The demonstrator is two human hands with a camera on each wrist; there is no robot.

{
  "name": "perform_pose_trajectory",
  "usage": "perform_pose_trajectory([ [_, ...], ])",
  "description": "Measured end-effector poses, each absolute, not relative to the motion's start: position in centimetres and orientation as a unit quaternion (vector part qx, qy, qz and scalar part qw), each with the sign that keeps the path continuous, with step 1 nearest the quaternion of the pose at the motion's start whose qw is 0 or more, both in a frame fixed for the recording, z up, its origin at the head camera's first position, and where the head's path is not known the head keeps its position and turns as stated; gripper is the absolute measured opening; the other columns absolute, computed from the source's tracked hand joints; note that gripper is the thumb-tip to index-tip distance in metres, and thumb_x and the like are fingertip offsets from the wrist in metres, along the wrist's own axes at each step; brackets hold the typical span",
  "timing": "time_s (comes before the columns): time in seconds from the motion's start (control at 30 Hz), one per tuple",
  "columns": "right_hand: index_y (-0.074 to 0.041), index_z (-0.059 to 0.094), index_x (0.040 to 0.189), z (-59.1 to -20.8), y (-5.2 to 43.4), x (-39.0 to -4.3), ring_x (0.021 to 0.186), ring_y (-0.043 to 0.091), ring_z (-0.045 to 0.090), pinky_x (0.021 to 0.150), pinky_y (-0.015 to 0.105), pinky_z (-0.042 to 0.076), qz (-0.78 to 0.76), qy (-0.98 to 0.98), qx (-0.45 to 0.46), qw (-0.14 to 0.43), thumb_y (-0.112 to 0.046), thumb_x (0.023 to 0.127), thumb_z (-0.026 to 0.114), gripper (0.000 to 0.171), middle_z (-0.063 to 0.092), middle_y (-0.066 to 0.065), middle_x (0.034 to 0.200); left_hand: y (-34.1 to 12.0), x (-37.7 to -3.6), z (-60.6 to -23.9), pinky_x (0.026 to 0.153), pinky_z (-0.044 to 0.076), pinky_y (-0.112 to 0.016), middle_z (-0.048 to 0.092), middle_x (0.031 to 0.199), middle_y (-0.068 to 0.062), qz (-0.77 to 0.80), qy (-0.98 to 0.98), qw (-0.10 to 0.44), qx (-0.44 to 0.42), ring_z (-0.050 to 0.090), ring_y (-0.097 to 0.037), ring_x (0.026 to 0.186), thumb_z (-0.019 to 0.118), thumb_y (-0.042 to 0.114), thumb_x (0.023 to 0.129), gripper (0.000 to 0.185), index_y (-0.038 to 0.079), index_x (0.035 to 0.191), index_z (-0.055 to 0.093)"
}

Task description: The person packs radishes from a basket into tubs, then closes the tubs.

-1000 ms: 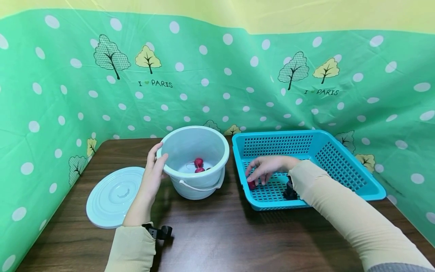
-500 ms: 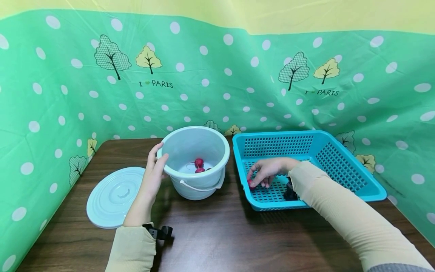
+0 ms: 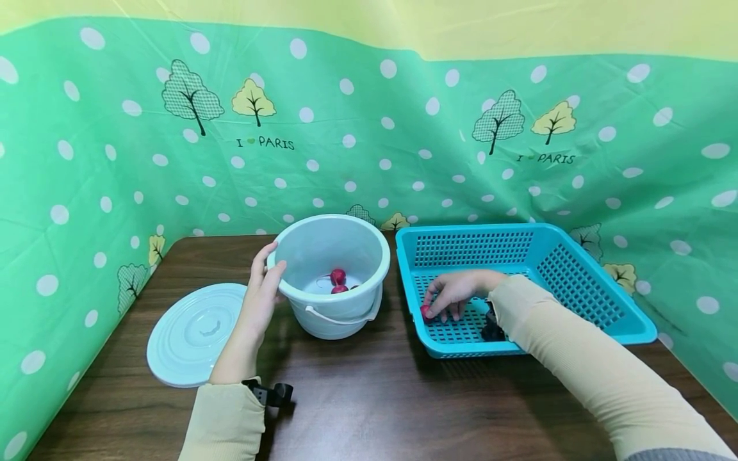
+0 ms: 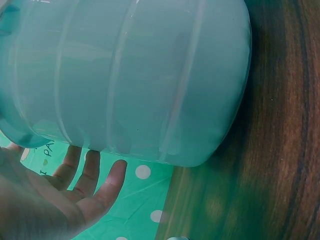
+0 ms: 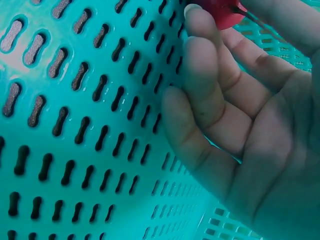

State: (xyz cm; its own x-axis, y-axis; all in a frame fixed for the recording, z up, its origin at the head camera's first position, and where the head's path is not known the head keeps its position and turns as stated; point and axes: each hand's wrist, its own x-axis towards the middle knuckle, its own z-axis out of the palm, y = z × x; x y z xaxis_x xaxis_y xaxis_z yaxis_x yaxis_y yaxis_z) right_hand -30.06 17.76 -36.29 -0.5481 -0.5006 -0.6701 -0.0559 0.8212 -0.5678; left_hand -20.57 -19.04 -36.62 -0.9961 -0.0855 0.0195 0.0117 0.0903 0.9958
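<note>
- Head view, far left: a pale round lid lies flat on the dark wood desk, off the bucket and just beside it.
- Left hand: grip open, fingers straight along the outer wall of the pale bucket, thumb at the rim. Left wrist view agrees: palm spread against the bucket wall, nothing clasped.
- Bucket stands upright with its handle down; two red radishes lie on its bottom.
- Blue perforated basket sits just right of the bucket.
- Right hand is down in the basket's near left corner, fingertips pinched on a red radish. Right wrist view shows it held between fingertips and thumb, close above the basket floor.
- Progress, as I judge it: two radishes in the bucket, one in hand. No others show in the basket, though the forearm hides part of its floor. Lid not yet on.
</note>
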Motion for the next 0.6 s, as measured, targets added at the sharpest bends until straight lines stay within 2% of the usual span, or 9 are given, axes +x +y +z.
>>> perform_pose_trajectory([
  [0.2, -0.009, 0.064, 0.106, -36.32, 17.87, -30.16, 0.059, 0.012, 0.059, 0.063, 0.029, 0.052, -0.248, 0.844, -0.170, 0.445, -0.028, 0.092, 0.070, 0.025, 0.068, 0.007, 0.088, -19.01, -20.65, -36.71, 0.099, 0.042, -0.046, 0.034, 0.148, -0.017, -0.676, -0.736, 0.038, 0.024, 0.049, -0.035, 0.124, 0.040, 0.040, 0.104, 0.055, 0.033, 0.156, 0.022],
  [0.6, -0.009, 0.061, 0.105, -36.60, 17.92, -30.23, 0.060, 0.014, 0.060, 0.066, 0.031, 0.052, -0.248, 0.851, -0.173, 0.429, -0.030, 0.090, 0.073, 0.028, 0.069, 0.007, 0.093, -19.17, -20.32, -36.71, 0.104, 0.039, -0.052, 0.031, 0.149, -0.017, -0.671, -0.740, 0.038, 0.016, 0.046, -0.034, 0.129, 0.039, 0.042, 0.104, 0.055, 0.037, 0.156, 0.021],
])
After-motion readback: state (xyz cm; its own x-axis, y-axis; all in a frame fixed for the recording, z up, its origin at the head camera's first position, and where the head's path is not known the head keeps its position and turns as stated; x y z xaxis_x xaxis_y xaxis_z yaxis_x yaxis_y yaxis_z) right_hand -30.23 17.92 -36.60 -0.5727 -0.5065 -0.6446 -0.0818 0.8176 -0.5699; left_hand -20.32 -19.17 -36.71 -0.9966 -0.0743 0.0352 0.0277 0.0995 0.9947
